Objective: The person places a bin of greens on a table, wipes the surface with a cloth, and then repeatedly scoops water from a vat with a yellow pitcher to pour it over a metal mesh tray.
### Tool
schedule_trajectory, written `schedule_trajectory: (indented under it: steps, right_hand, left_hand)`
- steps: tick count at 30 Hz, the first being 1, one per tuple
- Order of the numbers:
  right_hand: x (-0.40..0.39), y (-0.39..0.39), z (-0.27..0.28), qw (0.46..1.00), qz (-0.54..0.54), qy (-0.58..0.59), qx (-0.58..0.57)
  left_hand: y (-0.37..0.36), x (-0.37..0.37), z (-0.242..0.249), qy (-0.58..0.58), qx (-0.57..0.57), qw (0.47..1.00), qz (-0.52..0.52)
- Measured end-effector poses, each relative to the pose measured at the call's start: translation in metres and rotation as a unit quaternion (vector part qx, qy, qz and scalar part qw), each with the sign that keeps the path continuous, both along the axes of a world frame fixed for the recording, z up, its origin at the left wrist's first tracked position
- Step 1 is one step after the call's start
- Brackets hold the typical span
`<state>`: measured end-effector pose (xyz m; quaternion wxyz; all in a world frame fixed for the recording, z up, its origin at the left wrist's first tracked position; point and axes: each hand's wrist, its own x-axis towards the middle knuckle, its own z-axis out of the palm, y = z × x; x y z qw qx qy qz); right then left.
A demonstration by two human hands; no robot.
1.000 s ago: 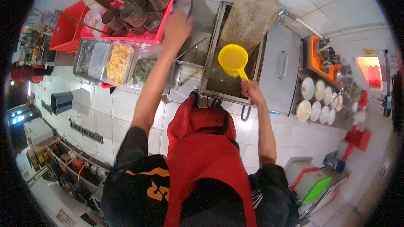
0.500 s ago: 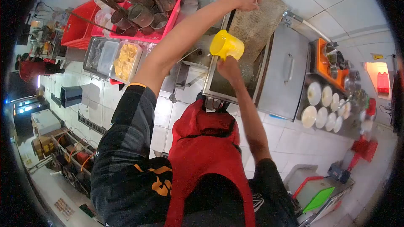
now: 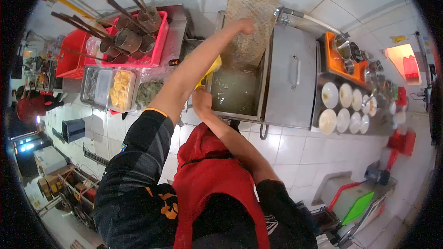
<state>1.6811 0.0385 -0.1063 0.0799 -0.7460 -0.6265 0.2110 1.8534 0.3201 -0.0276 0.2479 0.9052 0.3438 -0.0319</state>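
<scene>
My left hand (image 3: 247,26) is closed in front of a tan wire mesh sheet (image 3: 263,7) that slopes down into the water of a metal tank (image 3: 263,110). Whether its fingers grip anything is hidden. Nearer to me, my right hand (image 3: 201,100) is closed on a yellow plastic jug (image 3: 216,66), at the tank's left edge. My left forearm crosses over the jug and hides most of it. Cloudy water (image 3: 237,87) lies in the tank.
A pink tray (image 3: 159,50) of long-handled metal cups and a tub of yellow food (image 3: 122,90) stand left. To the right are a steel lid (image 3: 288,97), an orange tray (image 3: 330,57) with pots, and several white bowls (image 3: 327,121). A person in red (image 3: 31,107) stands far left.
The jug has gone from above the tank to its left edge, beneath my left forearm. My left hand has come down from the mesh's top edge to its middle. The view has shifted.
</scene>
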Motion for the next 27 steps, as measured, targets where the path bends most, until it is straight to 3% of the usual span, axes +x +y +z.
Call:
schedule_trajectory:
  steps: [2, 4, 5, 6, 8, 9, 10, 11, 12, 13, 14, 16, 18, 19, 21, 27]
  right_hand:
    - [0.01, -0.01, -0.008, 0.999, -0.01, -0.026, 0.024]
    - [0.036, -0.023, 0.0, 0.982, -0.03, 0.151, 0.114]
    - [0.05, -0.033, -0.044, 0.991, 0.067, 0.07, 0.091]
    - [0.069, -0.041, -0.029, 0.991, 0.065, 0.069, 0.09]
    - [0.117, -0.066, 0.025, 0.986, 0.003, 0.16, -0.05]
    - [0.137, -0.084, 0.016, 0.964, -0.001, 0.256, 0.067]
    - [0.158, -0.104, 0.006, 0.92, -0.005, 0.347, 0.182]
    - [0.182, -0.125, 0.008, 0.881, -0.042, 0.459, 0.108]
    - [0.207, -0.146, 0.011, 0.824, -0.077, 0.561, 0.03]
    - [0.226, -0.166, 0.021, 0.724, -0.179, 0.666, -0.02]
    - [0.244, -0.186, 0.035, 0.601, -0.274, 0.747, -0.071]
    - [0.282, -0.224, 0.064, 0.502, -0.218, 0.827, -0.127]
    - [0.305, -0.25, 0.085, 0.565, -0.177, 0.791, -0.154]
    - [0.309, -0.254, 0.096, 0.563, -0.172, 0.793, -0.158]
    - [0.316, -0.258, 0.111, 0.61, -0.163, 0.768, -0.112]
    - [0.355, -0.27, 0.09, 0.61, -0.125, 0.777, -0.091]
  left_hand:
    - [-0.007, 0.003, -0.02, 0.027, -0.012, 0.999, 0.013]
    - [-0.015, 0.006, -0.035, 0.076, -0.075, 0.99, 0.092]
    - [-0.014, 0.011, -0.052, 0.074, -0.076, 0.99, 0.091]
    - [-0.009, 0.016, -0.078, 0.04, -0.05, 0.992, 0.11]
    - [-0.004, 0.025, -0.111, 0.004, -0.025, 0.991, 0.128]
    - [-0.003, 0.023, -0.12, 0.023, 0.036, 0.996, 0.082]
    - [-0.002, 0.023, -0.124, 0.042, 0.097, 0.994, 0.034]
    - [-0.005, 0.02, -0.118, 0.045, 0.098, 0.993, 0.038]
    - [-0.016, 0.016, -0.105, -0.033, -0.078, 0.984, 0.159]
    - [-0.027, 0.013, -0.097, -0.112, -0.249, 0.922, 0.273]
    - [-0.039, 0.013, -0.096, -0.111, -0.247, 0.922, 0.277]
    - [-0.059, 0.008, -0.096, -0.224, -0.2, 0.898, 0.322]
    - [-0.053, 0.014, -0.159, -0.25, -0.136, 0.902, 0.324]
    - [-0.049, 0.015, -0.18, -0.276, -0.077, 0.905, 0.316]
    - [-0.068, -0.001, -0.172, -0.26, -0.097, 0.907, 0.316]
    - [-0.201, -0.041, -0.108, -0.291, -0.076, 0.906, 0.299]
